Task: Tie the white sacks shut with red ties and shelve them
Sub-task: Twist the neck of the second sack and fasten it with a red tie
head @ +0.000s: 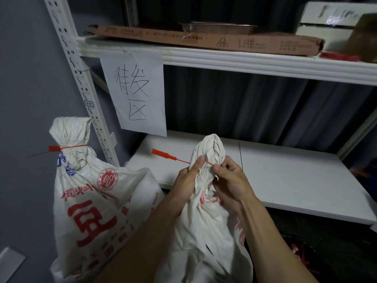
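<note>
Your left hand [188, 178] gripped the neck of the near sack [204, 231]; right hand [230, 180] pinched its red tie [163, 154]. Two sacks, two ties: tied sack [87, 190] wore the second tie [54, 149].

Open room over the lower shelf [295, 180], middle and right. Capped above by the upper shelf [244, 62]. Crowded at its left end: paper sign [136, 92], upright post [81, 78], tied sack [87, 201], held sack [206, 231] in front.

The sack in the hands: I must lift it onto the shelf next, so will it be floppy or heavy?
Probably floppy: the sack is creased and bunches where the left hand grips its neck while the right hand pinches the red tie. Likely fairly heavy: its body bulges full. It may slump on the shelf rather than stand.
</note>
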